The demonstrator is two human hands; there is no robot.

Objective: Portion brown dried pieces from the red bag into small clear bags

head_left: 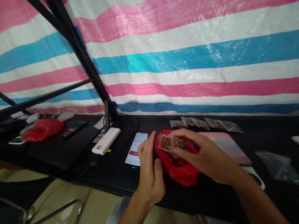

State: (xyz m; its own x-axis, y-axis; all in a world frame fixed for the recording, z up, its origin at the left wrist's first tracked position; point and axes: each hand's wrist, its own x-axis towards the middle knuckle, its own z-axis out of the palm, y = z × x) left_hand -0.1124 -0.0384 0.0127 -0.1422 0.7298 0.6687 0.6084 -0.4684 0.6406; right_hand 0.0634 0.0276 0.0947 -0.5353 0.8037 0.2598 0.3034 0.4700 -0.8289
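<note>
My right hand [198,151] grips a small clear zip bag [167,143] partly filled with brown dried pieces, its mouth toward the left. Beneath it, a red plastic bag [181,175] stands on the black table with its top spread, and more brown pieces show inside. At the red bag's left side, my left hand [151,171] has its fingers stretched out and holds nothing. Just beyond those fingers lies a phone [134,152] with a timer on its lit screen.
Several filled zip bags [202,123] lie in a row along the back. A pink and grey flat case [225,147] and some clear plastic bags [279,165] are on the right. A white power bank [106,141] sits left, near black cables. Farther left is another red bag [43,129].
</note>
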